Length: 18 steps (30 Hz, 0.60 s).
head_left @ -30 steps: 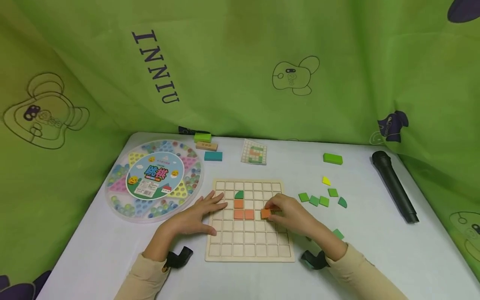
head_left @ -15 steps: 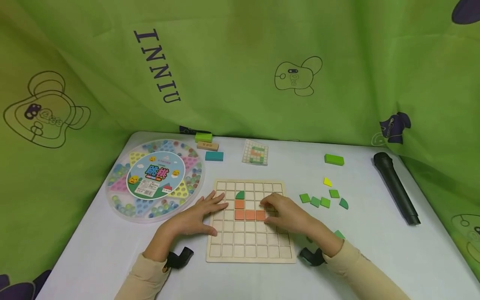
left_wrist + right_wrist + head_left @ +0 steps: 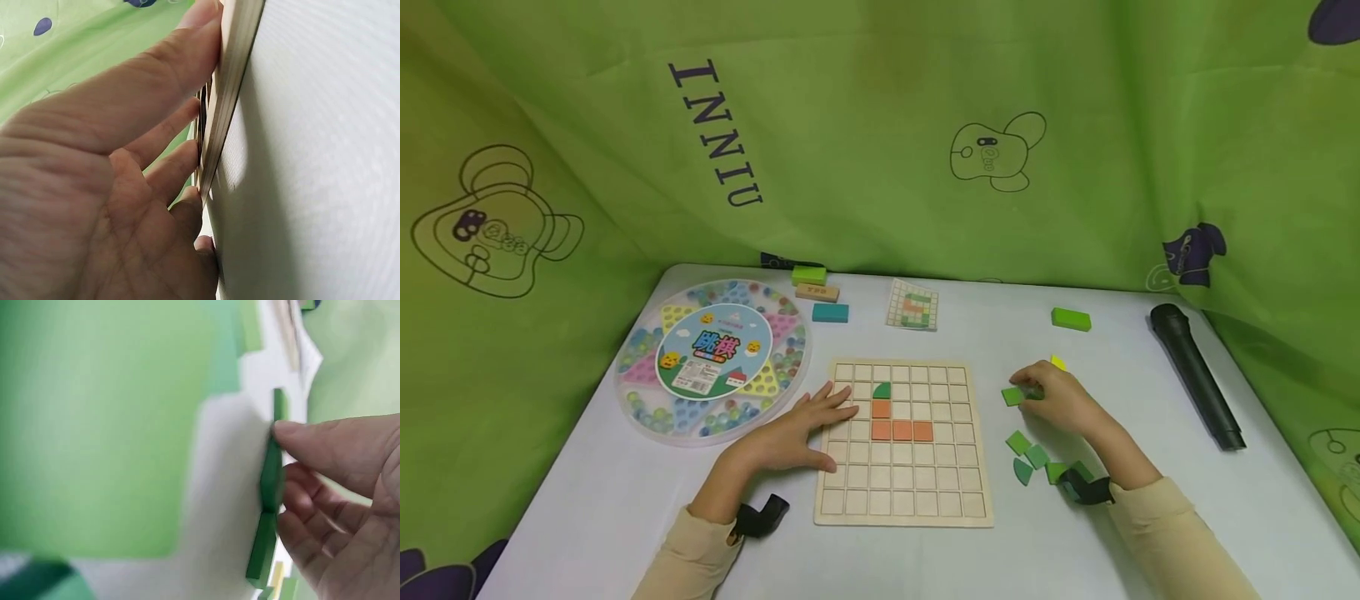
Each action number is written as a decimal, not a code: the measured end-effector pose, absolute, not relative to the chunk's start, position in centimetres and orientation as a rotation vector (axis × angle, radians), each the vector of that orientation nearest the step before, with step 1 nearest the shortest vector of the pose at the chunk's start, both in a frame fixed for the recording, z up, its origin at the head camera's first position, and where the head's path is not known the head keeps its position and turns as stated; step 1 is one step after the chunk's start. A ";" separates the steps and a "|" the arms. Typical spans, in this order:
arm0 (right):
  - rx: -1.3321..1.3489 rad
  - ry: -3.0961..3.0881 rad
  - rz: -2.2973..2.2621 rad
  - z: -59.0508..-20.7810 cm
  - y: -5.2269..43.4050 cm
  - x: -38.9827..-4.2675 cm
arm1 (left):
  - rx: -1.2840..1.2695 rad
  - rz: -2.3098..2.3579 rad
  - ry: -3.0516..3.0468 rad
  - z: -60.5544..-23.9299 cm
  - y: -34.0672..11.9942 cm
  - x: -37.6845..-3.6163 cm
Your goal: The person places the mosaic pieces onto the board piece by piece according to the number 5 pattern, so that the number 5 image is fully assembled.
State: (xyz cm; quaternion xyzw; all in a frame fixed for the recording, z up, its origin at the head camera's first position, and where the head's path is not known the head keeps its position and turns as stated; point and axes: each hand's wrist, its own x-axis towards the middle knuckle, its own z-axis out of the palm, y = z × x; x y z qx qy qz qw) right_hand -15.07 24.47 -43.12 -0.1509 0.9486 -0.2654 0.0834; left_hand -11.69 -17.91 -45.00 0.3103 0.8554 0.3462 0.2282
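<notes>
My left hand [image 3: 801,429] rests with spread fingers on the left edge of a wooden grid board [image 3: 898,500]; in the left wrist view its thumb [image 3: 156,75] lies against the board's edge. On the board sit a green quarter-round tile [image 3: 882,391] and several orange square tiles [image 3: 902,431] in an L shape. My right hand [image 3: 1060,400] is right of the board, over green tiles. A light green square tile [image 3: 1012,397] shows at its fingertips. In the right wrist view the thumb touches a dark green tile [image 3: 271,475] lying on the table, fingers loosely bent.
More green tiles [image 3: 1018,442] lie below the right hand, some beneath the wrist camera. A pattern card [image 3: 912,305] and blocks [image 3: 831,312] stand behind the board. A round marble game box [image 3: 711,350] is at left, a black microphone [image 3: 1197,377] at right.
My right hand set an orange square tile at the right end of the orange row, let go, and moved right to the green tiles. My left hand stayed on the board.
</notes>
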 end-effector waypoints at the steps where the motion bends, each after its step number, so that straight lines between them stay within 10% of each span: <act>1: -0.452 2.830 -0.791 -43.2 24.6 -15.2 | 0.854 0.951 2.357 -45.0 -17.9 -11.7; 18: -0.704 2.731 -0.901 -42.5 19.2 -16.8 | 0.885 0.955 2.360 -44.8 -18.0 -11.5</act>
